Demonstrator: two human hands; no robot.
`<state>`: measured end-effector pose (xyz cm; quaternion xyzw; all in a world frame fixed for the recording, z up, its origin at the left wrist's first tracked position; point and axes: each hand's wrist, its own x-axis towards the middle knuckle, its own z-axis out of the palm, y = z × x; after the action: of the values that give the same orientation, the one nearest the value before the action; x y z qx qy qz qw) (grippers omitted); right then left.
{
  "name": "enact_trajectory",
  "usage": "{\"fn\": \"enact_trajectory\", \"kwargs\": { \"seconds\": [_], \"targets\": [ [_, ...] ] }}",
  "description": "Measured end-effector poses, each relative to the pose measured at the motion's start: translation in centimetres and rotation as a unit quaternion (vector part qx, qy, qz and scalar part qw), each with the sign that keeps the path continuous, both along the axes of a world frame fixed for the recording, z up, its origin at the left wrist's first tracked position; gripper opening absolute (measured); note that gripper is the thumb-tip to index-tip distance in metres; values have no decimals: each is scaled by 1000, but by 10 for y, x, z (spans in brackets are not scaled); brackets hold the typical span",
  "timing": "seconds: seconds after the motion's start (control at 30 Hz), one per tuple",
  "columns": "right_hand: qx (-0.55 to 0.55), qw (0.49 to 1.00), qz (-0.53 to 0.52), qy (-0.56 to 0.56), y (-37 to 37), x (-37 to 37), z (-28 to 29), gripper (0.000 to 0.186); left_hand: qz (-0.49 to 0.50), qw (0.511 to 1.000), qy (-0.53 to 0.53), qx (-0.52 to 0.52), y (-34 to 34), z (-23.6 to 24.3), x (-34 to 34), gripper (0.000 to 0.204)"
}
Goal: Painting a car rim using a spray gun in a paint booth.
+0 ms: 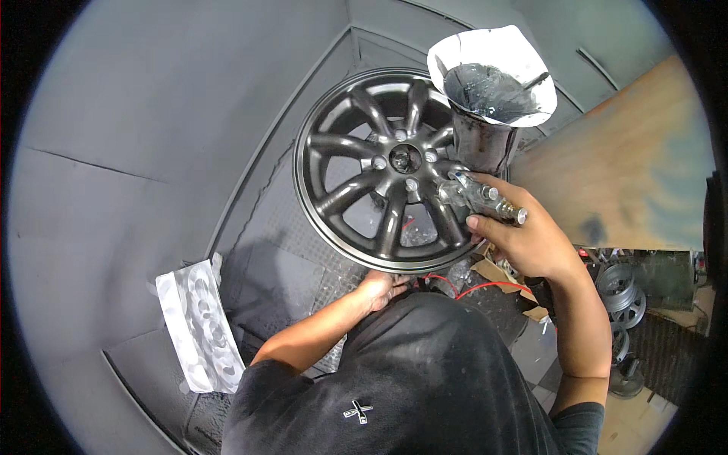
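A dark grey, glossy multi-spoke alloy wheel [391, 220] sits in front of me, face up, with a bright edge around its rim. My right hand [523, 235] is wrapped around a metal spray gun [485, 199], held over the wheel's right side. On top of the gun stands a dark-stained cup [485, 144] with a white paper collar [523, 53] around its mouth; dark paint shows inside. Below the wheel's near edge, my left hand [377, 290] has its fingers curled; the wheel and my shirt partly hide what they are around.
Grey booth walls [136, 114] rise on the left and behind. A paint-spotted white sheet [201, 326] lies at lower left. On the right stands a tan panel [614, 167]; several bare wheels [616, 284] are stacked beyond it. A red hose [493, 285] runs beneath my right arm.
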<state>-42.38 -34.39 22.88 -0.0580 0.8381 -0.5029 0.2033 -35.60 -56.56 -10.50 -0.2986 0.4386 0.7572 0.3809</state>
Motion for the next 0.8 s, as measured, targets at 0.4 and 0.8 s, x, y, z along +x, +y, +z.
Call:
{"fn": "enact_trajectory", "kwargs": {
  "seconds": [0.4, 0.8],
  "targets": [
    [-22, 999, -39, -2, 19, -14, -10, 56, 212, 965, 129, -89, -115, -50, -41, 28],
    [-39, 998, -45, -11, 12, -46, -14, 48, 90, 993, 67, -32, -24, 25, -20, 27]
  ]
}}
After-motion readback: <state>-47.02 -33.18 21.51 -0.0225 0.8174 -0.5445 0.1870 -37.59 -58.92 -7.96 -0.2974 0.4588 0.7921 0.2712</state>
